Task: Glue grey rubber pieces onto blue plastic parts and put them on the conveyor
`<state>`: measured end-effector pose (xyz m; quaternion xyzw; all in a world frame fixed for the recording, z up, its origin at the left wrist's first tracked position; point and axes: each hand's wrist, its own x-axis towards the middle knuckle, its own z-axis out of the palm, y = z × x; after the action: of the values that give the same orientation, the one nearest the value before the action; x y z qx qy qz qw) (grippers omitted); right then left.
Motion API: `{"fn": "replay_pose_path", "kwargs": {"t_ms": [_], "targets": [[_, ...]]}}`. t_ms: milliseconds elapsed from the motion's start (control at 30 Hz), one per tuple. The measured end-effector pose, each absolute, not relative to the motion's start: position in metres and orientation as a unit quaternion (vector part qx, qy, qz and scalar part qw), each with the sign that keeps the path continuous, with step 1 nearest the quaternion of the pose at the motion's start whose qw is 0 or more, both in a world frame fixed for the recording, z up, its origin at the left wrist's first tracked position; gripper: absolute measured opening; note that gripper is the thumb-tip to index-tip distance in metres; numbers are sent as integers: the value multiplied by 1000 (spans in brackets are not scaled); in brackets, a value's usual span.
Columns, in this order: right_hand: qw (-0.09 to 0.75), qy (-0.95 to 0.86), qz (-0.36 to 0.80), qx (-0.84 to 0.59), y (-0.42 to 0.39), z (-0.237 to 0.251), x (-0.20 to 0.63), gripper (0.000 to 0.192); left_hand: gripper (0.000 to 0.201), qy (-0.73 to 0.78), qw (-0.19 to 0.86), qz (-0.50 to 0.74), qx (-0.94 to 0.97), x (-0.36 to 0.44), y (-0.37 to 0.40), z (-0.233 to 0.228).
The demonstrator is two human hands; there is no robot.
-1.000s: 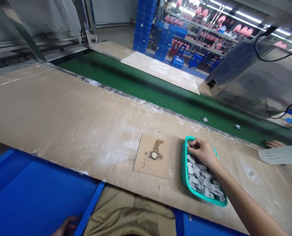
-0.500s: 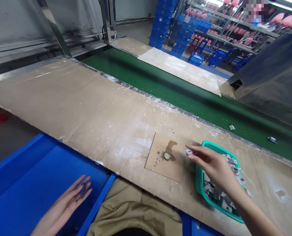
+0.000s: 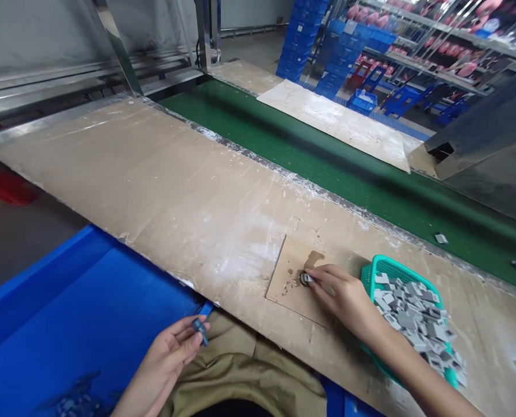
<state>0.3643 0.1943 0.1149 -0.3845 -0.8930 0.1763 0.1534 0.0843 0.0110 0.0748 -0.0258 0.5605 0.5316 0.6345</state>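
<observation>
Round dish (image 3: 302,279) partly hidden by right grip (image 3: 346,296); dark parts (image 3: 76,401) (blurred, uncountable) cut by bottom edge.

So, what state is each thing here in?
Left hand: pinching a blue part
Blue part: held up off the bin
Right hand: pinching a grey block at the dish
Dish: on the cardboard, partly hidden
Cardboard: flat, stained
Basket: full of blocks
Bin: dark parts inside
Belt: carrying two pieces

Head camera here, close above the near edge of the long tan flat-topped bench (image 3: 175,191), looking forward and down, across to the flat green belt (image 3: 284,145) beyond it.
</observation>
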Motion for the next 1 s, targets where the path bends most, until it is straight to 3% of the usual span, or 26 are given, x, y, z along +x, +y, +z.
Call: {"fn": "replay_pose_path", "kwargs": {"t_ms": [167, 333, 467, 1000], "targets": [[179, -837, 234, -461, 186, 141, 363, 21, 26, 494, 655, 571, 17, 114, 34, 100], [220, -710, 396, -539, 167, 169, 358, 26, 21, 395, 677, 618, 58, 152, 66, 109], [242, -638, 486, -546, 149, 179, 347, 24, 39, 415, 659, 618, 110, 178, 83, 111], [208, -665, 511, -504, 140, 163, 334, 20, 19, 509, 531, 607, 302, 197, 90, 114]]}}
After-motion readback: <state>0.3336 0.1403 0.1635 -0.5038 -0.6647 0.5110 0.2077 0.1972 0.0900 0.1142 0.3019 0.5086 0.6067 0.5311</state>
